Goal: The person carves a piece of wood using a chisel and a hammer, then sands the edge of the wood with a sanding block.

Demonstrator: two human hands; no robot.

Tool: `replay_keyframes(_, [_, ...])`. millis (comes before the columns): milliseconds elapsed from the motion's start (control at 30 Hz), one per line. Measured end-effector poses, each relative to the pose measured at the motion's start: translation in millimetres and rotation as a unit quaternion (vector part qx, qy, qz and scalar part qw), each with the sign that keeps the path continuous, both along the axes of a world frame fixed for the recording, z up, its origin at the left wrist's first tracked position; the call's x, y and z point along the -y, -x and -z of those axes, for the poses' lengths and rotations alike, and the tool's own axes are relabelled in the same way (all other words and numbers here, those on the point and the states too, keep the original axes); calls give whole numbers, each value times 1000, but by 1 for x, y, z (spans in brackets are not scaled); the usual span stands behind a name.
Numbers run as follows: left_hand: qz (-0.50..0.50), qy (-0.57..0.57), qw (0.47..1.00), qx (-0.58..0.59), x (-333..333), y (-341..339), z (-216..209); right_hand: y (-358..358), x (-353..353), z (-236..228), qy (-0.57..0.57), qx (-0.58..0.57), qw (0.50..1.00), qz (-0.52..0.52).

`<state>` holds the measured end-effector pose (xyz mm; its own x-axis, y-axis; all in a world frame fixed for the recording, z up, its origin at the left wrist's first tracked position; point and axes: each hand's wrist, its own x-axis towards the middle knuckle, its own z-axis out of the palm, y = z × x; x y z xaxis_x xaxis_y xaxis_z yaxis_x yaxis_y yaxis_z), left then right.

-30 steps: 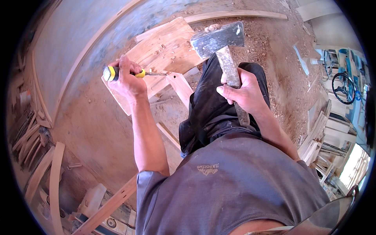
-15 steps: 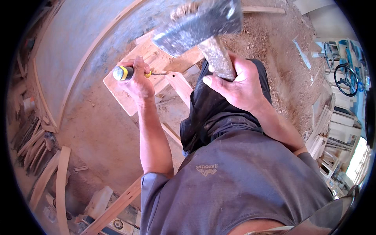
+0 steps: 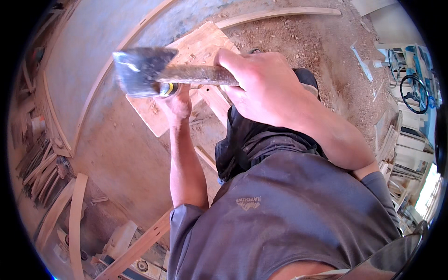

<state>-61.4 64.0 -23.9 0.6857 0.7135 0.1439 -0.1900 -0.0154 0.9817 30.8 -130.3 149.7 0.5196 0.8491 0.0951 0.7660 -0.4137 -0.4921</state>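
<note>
The right hand (image 3: 268, 88) is closed round the worn handle of a heavy, dark metal-headed hammer (image 3: 161, 72), which has swung leftward over the left hand (image 3: 177, 106) in the last half second. That hand, apart from the right, grips a yellow-and-black-handled tool (image 3: 171, 88) pointing toward a pale, narrow wooden bar (image 3: 215, 100) with a dark hole near its end, by a broad, pale brown wooden board (image 3: 205, 39). The hammer head now hides much of the tool (it is blurred, so contact cannot be told). The change suggests a striking step, with the tool held steady.
</note>
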Motion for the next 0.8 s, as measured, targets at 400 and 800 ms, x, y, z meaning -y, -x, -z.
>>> replay_keyframes(400, [-19,38,999,-4,4,-2,-20,4,17,34,15,-127,989,70])
replay_keyframes(800, [-27,18,995,90,7,-17,-63,15,85,95,34,-390,875,285])
